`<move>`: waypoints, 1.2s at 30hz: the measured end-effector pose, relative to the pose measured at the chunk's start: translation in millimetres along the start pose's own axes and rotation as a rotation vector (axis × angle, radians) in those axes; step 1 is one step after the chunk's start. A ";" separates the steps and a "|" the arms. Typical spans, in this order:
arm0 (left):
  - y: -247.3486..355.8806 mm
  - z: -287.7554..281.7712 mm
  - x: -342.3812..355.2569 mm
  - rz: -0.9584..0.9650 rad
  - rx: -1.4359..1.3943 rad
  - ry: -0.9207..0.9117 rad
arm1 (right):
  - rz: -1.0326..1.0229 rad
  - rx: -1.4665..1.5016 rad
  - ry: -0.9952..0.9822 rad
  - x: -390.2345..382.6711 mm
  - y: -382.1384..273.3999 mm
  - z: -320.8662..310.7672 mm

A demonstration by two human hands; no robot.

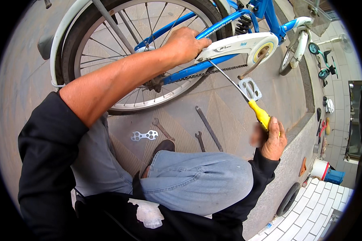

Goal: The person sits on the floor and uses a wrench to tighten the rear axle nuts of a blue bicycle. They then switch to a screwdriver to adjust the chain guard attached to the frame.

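A blue and white bicycle stands across the top of the view. My left hand (186,45) is closed at the rear end of its white chain guard (229,46), by the blue frame tube (223,24); some of its fingers are hidden. In my right hand (274,140) is the yellow handle of a screwdriver (262,115). The long metal shaft slants up and left, its tip at the guard's lower edge near my left hand. Below the guard runs the chain (213,72), close to the pedal (250,89).
On the tiled floor lie a multi-hole flat spanner (144,135), open-end wrenches (163,129) (200,141) and a long metal bar (209,128). The spoked rear wheel (120,52) is beside my left forearm. A low stone ledge (287,148) runs along the right, with a black tyre (288,199) beyond.
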State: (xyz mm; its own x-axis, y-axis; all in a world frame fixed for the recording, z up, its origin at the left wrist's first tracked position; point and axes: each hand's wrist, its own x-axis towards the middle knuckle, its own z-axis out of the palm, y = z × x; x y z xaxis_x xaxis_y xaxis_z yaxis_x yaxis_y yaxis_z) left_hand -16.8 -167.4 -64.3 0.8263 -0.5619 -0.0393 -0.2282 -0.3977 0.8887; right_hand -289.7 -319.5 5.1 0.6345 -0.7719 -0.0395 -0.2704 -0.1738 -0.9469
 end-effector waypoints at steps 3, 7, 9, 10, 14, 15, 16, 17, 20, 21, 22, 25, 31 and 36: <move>-1.4 1.0 0.1 0.005 0.005 0.013 | -0.059 -0.024 0.081 -6.1 -2.2 5.8; 0.0 1.0 -1.3 -0.015 -0.008 -0.013 | -0.116 -0.056 0.098 -4.4 1.6 5.5; -1.0 0.6 -1.5 -0.009 -0.008 -0.004 | -0.116 -0.021 0.101 -2.0 7.0 6.2; -1.4 1.3 -1.2 0.005 -0.004 0.002 | -0.116 -0.007 0.105 -1.7 7.8 5.5; -2.6 3.5 0.2 0.032 0.023 0.016 | -0.106 -0.062 0.051 -1.8 4.8 3.1; -2.9 4.7 0.0 0.026 0.010 0.010 | -0.078 -0.036 0.029 -1.8 4.3 2.1; -1.3 3.7 -1.8 0.019 0.003 0.008 | -0.051 -0.005 0.002 -1.2 5.1 2.4; -0.1 2.3 -3.2 0.012 -0.004 0.007 | -0.050 0.006 -0.003 -0.9 5.9 3.2; 0.3 -0.8 -3.4 0.015 0.027 -0.039 | -0.040 0.036 -0.019 -0.5 8.8 3.7; 0.2 -1.0 -4.0 0.010 0.023 -0.042 | -0.032 0.048 -0.028 0.4 11.7 2.9; 1.2 -0.4 -3.8 0.007 0.017 -0.047 | -0.025 0.060 -0.035 0.8 13.7 1.7; 2.3 1.6 -3.6 0.012 -0.010 -0.045 | 0.001 0.082 0.000 -1.6 19.7 3.6; -2.3 4.3 -0.1 0.029 0.008 -0.016 | 0.317 0.214 -0.335 -1.1 29.1 -15.6; -3.7 3.1 1.1 0.037 0.017 0.011 | 0.303 0.100 -0.373 -4.0 36.2 -15.1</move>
State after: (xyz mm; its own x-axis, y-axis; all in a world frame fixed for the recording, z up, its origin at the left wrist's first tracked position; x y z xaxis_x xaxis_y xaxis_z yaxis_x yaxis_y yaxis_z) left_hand -16.6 -168.8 -69.1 0.8227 -0.5685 -0.0018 -0.2672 -0.3895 0.8814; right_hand -312.9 -331.9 -24.2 0.7588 -0.5041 -0.4124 -0.4240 0.0982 -0.9003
